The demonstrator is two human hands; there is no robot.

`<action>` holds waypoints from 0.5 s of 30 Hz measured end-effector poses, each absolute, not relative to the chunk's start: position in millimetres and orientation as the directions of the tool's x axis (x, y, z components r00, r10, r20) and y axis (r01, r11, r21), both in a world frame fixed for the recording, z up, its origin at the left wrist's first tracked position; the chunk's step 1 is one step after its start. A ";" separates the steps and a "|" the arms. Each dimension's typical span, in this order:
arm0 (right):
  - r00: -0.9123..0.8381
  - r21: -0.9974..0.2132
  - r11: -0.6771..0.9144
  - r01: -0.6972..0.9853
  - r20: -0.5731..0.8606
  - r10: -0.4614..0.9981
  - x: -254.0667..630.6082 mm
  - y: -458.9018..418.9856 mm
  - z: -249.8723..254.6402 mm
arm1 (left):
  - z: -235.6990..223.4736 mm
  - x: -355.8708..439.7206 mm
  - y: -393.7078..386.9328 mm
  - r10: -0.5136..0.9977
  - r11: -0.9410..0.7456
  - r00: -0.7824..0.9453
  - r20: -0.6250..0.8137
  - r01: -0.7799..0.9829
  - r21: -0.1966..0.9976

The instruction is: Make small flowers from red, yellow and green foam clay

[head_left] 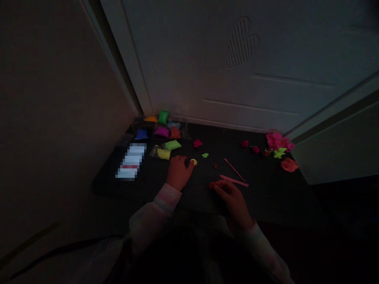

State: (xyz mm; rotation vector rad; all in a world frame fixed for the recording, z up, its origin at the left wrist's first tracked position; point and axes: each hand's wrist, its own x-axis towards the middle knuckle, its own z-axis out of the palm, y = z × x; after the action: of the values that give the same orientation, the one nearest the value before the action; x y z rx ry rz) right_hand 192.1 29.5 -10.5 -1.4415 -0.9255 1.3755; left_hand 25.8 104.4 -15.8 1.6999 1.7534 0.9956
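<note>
My left hand (pixel 178 172) rests on the dark table with its fingers curled. Its thumb and forefinger close on a small round yellow clay piece (pixel 194 162). Lower and to the right, my right hand (pixel 233 199) pinches a small red lump of clay (pixel 212 184) between its fingertips. Just beyond that hand lie a flat pink modelling tool (pixel 235 181) and a thin pink stick tool (pixel 234 169). Between the hands sit a tiny reddish bit (pixel 214 166) and a light green clay piece (pixel 205 155), with a crimson clay piece (pixel 197 143) farther back.
Clay packets, among them a green one (pixel 163 117) and a yellow one (pixel 164 154), crowd the table's back left. A lit, pixelated screen (pixel 131 161) lies in front of them. Pink clay flowers (pixel 276 141) and a coral one (pixel 289 165) stand at right. A white panel (pixel 207 59) rises behind.
</note>
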 end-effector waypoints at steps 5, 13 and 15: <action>0.098 -0.950 -0.296 -0.103 -0.306 0.947 190.6 28.3 -12.9 | -21.2 29.6 112.1 0.991 -0.037 -0.066 0.114 0.693 0.720; 0.084 -0.946 -0.295 -0.132 -0.307 0.948 191.2 27.7 -16.9 | -21.7 30.6 110.0 0.999 -0.041 -0.002 0.053 0.591 0.805; 0.086 -0.948 -0.291 -0.132 -0.304 0.949 190.7 27.8 -16.7 | -22.6 31.8 108.9 0.999 -0.043 0.017 0.040 0.529 0.847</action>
State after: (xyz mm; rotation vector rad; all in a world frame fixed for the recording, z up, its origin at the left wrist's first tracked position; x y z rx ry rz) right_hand 190.7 27.8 -16.7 -1.3830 -0.8844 1.3977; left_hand 31.8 108.9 -22.6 1.6458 1.5828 0.9195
